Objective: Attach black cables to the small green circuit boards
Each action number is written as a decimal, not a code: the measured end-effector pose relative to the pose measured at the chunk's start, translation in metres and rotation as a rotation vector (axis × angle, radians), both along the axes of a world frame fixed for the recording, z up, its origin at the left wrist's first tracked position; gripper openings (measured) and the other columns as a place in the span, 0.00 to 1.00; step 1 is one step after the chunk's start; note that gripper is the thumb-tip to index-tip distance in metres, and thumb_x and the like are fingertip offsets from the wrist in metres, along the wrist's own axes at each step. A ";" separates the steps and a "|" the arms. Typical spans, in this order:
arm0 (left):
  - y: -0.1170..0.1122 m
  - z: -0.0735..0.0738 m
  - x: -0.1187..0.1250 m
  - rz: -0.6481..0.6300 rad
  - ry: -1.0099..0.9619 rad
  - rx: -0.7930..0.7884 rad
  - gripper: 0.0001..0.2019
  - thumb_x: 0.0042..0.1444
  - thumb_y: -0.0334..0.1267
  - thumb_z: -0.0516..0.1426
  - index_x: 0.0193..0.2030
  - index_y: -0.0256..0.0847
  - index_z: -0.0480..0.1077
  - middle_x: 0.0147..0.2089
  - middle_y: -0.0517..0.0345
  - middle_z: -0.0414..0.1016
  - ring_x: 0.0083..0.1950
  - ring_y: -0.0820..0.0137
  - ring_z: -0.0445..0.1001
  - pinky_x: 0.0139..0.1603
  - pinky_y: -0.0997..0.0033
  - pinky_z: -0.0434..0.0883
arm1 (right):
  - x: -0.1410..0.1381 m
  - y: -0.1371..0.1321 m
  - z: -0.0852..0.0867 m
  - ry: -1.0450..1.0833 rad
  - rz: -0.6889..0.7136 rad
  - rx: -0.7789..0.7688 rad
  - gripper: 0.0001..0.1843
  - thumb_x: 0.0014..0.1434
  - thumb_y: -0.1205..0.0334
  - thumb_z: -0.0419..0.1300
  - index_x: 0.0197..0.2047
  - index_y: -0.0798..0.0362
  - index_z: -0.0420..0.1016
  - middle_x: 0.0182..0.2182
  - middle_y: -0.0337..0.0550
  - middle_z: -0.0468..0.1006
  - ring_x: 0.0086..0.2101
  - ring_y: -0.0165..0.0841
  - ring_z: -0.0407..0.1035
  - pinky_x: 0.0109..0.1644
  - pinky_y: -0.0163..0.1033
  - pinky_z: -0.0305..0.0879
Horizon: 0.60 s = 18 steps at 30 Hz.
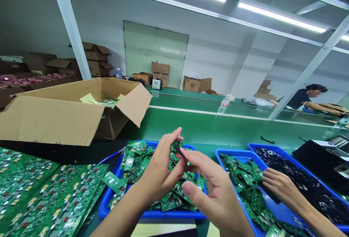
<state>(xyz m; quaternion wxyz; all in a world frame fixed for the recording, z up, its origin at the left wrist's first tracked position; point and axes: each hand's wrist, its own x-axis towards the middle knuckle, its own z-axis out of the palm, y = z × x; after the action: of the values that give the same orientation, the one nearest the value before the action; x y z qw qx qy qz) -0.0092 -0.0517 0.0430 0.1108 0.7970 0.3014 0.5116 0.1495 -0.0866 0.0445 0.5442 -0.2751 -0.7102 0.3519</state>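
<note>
My left hand (160, 169) and my right hand (215, 189) meet above a blue tray (109, 197) heaped with small green circuit boards (136, 157). Together they pinch one small green board (176, 144) with a black part (178, 150) on it. The left fingers close on the board from the left. My right thumb and forefinger press on the black part from the right. Both hands are closed around this piece.
Another person's hand (280, 186) reaches into a second blue tray (220, 153) of green boards. A third blue tray (313, 182) holds black parts. Large green panels (40, 189) lie at the left, behind them an open cardboard box (54, 117). A green conveyor (196, 124) carries a water bottle (223, 105). A seated person (311, 97) works far right.
</note>
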 end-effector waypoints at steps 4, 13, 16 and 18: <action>-0.001 0.006 -0.009 -0.154 0.046 -0.028 0.22 0.61 0.29 0.51 0.62 0.44 0.56 0.51 0.50 0.66 0.52 0.67 0.68 0.54 0.65 0.69 | 0.009 -0.004 0.007 -0.133 0.039 0.058 0.22 0.59 0.53 0.62 0.57 0.36 0.71 0.52 0.41 0.75 0.48 0.36 0.71 0.54 0.38 0.68; 0.000 0.012 -0.016 -0.162 0.094 -0.010 0.18 0.59 0.27 0.52 0.56 0.43 0.63 0.50 0.51 0.72 0.51 0.67 0.72 0.52 0.66 0.72 | 0.015 -0.008 0.018 -0.315 -0.080 0.196 0.21 0.61 0.54 0.61 0.58 0.40 0.72 0.49 0.45 0.76 0.48 0.39 0.72 0.48 0.37 0.72; 0.006 0.010 -0.021 -0.029 0.073 0.051 0.18 0.60 0.29 0.54 0.57 0.43 0.64 0.49 0.51 0.74 0.50 0.67 0.74 0.51 0.66 0.73 | 0.016 -0.010 0.014 -0.314 -0.130 0.193 0.27 0.59 0.57 0.62 0.62 0.41 0.67 0.50 0.46 0.76 0.44 0.39 0.74 0.47 0.40 0.73; 0.009 0.007 -0.025 0.093 0.046 0.103 0.19 0.61 0.30 0.55 0.59 0.43 0.63 0.48 0.51 0.75 0.50 0.67 0.75 0.52 0.65 0.74 | 0.017 -0.011 0.010 -0.264 -0.164 0.148 0.30 0.60 0.59 0.62 0.65 0.40 0.62 0.51 0.46 0.76 0.42 0.38 0.74 0.45 0.41 0.74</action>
<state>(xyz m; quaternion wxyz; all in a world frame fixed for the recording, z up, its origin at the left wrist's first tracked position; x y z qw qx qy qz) -0.0341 -0.0426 0.0505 0.0389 0.7982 0.3139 0.5126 0.1662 -0.0979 0.0547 0.4920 -0.3351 -0.7745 0.2139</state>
